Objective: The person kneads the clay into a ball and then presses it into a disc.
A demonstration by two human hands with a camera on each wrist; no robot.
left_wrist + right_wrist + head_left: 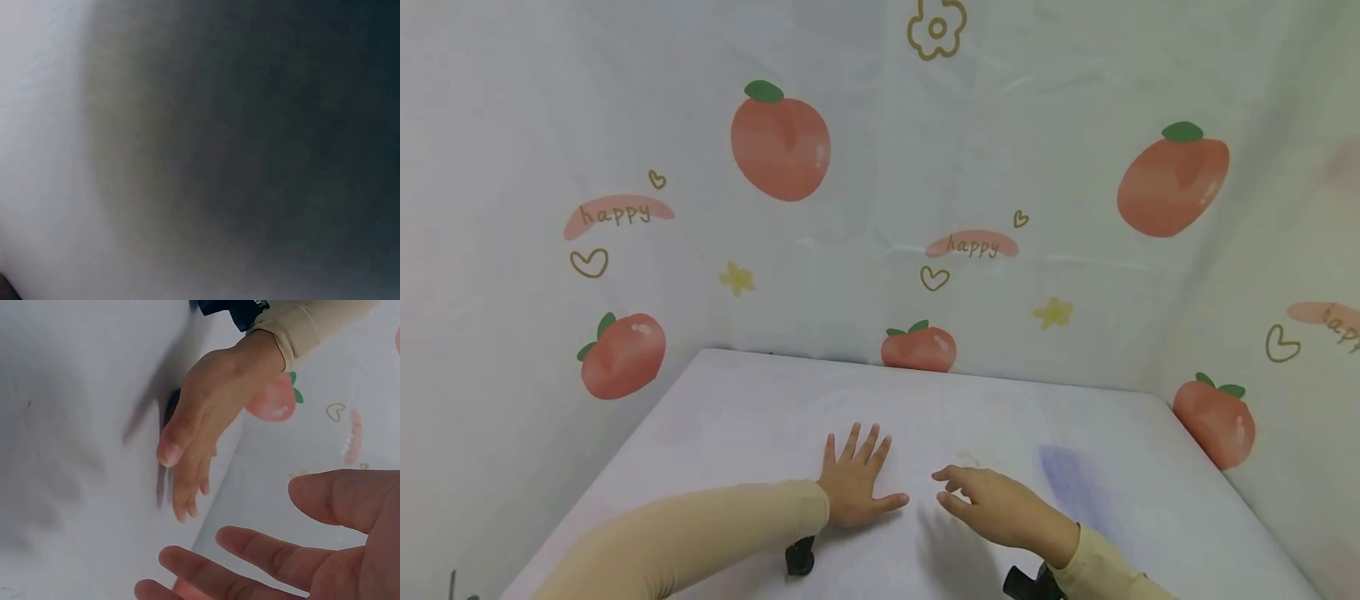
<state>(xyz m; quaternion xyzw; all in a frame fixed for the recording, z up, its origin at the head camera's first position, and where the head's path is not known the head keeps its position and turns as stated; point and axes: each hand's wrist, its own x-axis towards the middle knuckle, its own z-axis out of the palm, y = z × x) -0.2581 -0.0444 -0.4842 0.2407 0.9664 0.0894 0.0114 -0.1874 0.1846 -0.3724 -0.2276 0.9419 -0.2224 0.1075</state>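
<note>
My left hand [855,492] is spread palm down close over the white table [737,417], fingers fanned and thumb out to the right. The right wrist view shows this left hand [203,415] from the side, with its shadow on the tabletop. To its right, my right hand [1000,507] hovers above the table, fingers loosely bent and holding nothing. Its thumb and several fingers [275,553] appear near the camera in the right wrist view. The left wrist view is mostly a dark blur beside a pale surface, with no fingers visible.
A black wrist device [800,557] hangs under the left forearm, and another black device [1033,582] sits under the right wrist. A bluish-purple stain [1077,487] marks the table at right. Behind hangs a white curtain [850,250] printed with peaches, hearts and lettering.
</note>
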